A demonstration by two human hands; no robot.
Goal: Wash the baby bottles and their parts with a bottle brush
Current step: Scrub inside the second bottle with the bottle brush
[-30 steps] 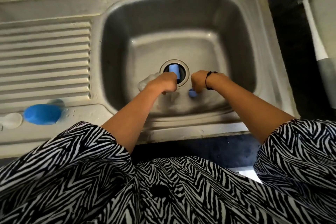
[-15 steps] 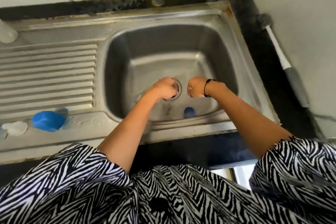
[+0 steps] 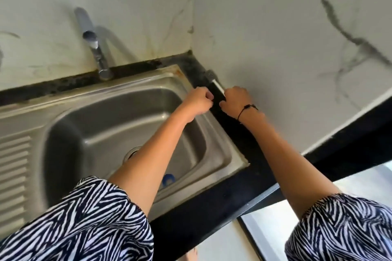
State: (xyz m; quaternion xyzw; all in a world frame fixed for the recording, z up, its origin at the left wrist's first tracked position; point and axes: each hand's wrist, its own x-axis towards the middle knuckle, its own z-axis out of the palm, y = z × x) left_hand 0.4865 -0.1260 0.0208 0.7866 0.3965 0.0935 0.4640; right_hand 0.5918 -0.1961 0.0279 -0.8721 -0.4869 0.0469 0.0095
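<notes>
Steel sink [image 3: 212, 133] fills the lower left, its basin wet and likely slick, with a tap [image 3: 93, 48] behind. A bottle brush [image 3: 214, 81] lies on the dark counter strip [image 3: 244, 133] against the marble wall [image 3: 297, 38], just right of the sink. It is judged light, its handle stiff, best taken mid-handle. The right hand [image 3: 235, 101] is curled over that handle; a firm grip cannot be confirmed. The left hand [image 3: 198, 99] is fisted beside it, contents hidden. A small blue part [image 3: 168, 179] rests in the basin.
</notes>
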